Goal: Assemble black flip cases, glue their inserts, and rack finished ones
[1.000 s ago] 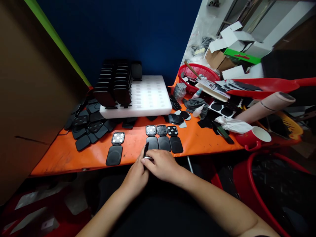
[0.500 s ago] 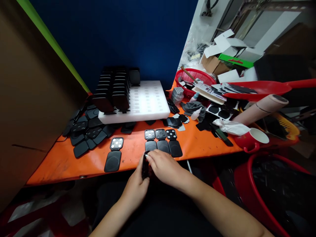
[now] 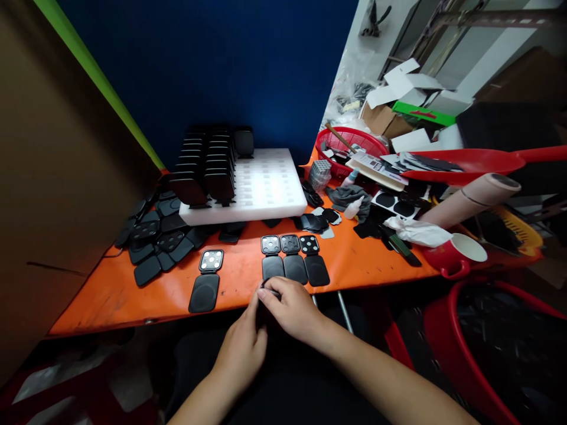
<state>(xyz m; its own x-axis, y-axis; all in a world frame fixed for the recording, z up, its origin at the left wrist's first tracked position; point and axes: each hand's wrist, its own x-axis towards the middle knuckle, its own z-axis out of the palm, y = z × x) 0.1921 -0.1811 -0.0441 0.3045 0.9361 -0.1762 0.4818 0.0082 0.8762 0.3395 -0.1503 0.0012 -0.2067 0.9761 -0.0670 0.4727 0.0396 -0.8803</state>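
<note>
Far left, a pile of flat black covers (image 3: 153,236) lies on the orange counter (image 3: 110,295), against a brown board wall (image 3: 53,195). Just to its right lies a single opened cover (image 3: 206,278), its upper half showing pale discs. Behind it a white foam tray (image 3: 270,186) holds two rows of black covers standing on edge (image 3: 204,165) in its left part.

The left hand (image 3: 243,349) comes up from below centre at the near edge of the counter, forearm angled up and to the right, wrist straight, back of the hand towards the camera. Its grip is closed round a small black piece (image 3: 264,295) held edge-on, most of which the fingers hide. The right hand (image 3: 292,308) reaches in from the lower right, forearm lying diagonally, knuckles up and fingers curled down. Its grip is pressed together, thumb and forefinger pinching the top of the same piece, where a small bright metal part shows. The two hands touch at the fingertips.

Just beyond them three opened covers (image 3: 295,261) sit side by side in a row. Further right lie a grey cloth (image 3: 349,193), a red basket (image 3: 354,140), a cardboard roll (image 3: 472,198) and a red cup (image 3: 452,258). A red tub (image 3: 447,307) stands below the counter's right end.
</note>
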